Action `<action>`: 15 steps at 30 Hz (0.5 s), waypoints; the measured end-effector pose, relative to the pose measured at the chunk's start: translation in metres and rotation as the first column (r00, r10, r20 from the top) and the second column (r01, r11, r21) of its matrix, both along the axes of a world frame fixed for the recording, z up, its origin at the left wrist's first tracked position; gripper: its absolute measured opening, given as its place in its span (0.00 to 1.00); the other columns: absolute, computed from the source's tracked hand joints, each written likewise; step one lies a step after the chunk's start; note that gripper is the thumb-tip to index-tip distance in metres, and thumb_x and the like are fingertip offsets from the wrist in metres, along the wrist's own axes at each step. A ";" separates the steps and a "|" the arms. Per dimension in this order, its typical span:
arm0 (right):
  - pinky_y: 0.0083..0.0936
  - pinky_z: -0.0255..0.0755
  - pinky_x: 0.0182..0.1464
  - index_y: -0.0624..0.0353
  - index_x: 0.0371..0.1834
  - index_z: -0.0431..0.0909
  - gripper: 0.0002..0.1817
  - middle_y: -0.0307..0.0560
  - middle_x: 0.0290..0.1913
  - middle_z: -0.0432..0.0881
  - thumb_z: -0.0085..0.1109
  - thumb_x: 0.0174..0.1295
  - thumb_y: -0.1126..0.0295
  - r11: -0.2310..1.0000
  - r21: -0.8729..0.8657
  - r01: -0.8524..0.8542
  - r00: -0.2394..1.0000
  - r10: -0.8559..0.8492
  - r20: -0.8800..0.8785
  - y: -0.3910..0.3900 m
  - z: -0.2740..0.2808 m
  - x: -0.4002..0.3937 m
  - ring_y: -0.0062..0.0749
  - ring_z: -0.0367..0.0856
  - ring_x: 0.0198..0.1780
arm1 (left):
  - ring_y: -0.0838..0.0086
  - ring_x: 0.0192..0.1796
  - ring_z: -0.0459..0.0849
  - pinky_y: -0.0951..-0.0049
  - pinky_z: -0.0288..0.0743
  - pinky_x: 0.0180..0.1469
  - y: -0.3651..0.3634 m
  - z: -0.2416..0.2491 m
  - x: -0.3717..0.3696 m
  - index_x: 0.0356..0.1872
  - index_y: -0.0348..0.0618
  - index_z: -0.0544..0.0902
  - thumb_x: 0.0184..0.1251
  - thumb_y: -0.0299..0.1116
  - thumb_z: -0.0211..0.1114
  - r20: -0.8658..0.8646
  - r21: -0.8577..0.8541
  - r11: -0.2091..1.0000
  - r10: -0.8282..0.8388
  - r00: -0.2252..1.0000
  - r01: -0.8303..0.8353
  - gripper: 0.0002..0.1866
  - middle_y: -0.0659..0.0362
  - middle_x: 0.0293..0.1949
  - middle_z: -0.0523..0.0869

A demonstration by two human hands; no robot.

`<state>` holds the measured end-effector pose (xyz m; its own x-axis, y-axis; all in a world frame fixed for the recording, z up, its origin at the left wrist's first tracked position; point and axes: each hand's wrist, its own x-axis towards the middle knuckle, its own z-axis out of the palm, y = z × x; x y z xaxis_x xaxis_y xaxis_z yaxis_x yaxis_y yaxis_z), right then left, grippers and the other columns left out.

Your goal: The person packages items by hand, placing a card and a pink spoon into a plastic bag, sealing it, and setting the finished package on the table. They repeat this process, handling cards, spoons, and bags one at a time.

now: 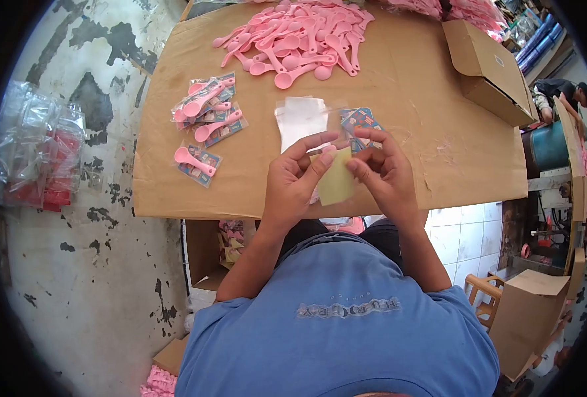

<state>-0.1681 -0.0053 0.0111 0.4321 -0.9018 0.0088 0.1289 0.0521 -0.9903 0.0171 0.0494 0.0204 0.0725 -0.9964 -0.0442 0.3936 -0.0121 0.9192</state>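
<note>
Head view: left hand (298, 173) and right hand (381, 169) each pinch the yellowish card (336, 182), seemingly bagging it above the tabletop (439, 132); keep edges aligned.

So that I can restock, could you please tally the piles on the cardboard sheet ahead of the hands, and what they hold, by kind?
Heap of loose pink spoons: 1
Stack of clear bags: 1
Stack of printed cards: 1
Yellowish card, held: 1
Total: 4

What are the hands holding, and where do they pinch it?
Both hands hold a small yellowish card. The left hand pinches its left edge near the top, and the right hand pinches its right edge near the top.
</note>
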 end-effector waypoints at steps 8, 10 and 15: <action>0.38 0.77 0.55 0.57 0.51 0.87 0.15 0.47 0.57 0.85 0.73 0.61 0.75 0.465 -0.875 0.135 0.844 -0.517 -0.145 -0.018 0.022 0.002 0.46 0.80 0.56 | 0.87 0.36 0.84 0.84 0.75 0.38 0.007 0.010 -0.030 0.79 0.39 0.71 0.79 0.26 0.66 0.297 -0.091 0.993 0.096 0.950 -0.072 0.30 0.56 0.38 0.92; 0.40 0.77 0.56 0.57 0.50 0.88 0.14 0.46 0.57 0.86 0.73 0.60 0.76 0.404 -0.907 0.121 0.832 -0.540 -0.130 -0.022 0.023 0.006 0.47 0.80 0.56 | 0.91 0.32 0.78 0.86 0.68 0.34 0.009 0.009 -0.025 0.80 0.39 0.69 0.79 0.26 0.66 0.467 -0.084 0.996 0.043 0.883 -0.004 0.31 0.61 0.32 0.90; 0.38 0.77 0.54 0.58 0.46 0.88 0.12 0.45 0.53 0.87 0.72 0.58 0.77 0.398 -0.906 0.144 0.844 -0.527 -0.097 -0.020 0.020 0.012 0.46 0.81 0.54 | 0.89 0.24 0.72 0.79 0.65 0.31 0.012 0.001 -0.031 0.81 0.44 0.70 0.77 0.28 0.65 0.576 -0.195 0.980 0.143 0.805 -0.034 0.32 0.62 0.18 0.79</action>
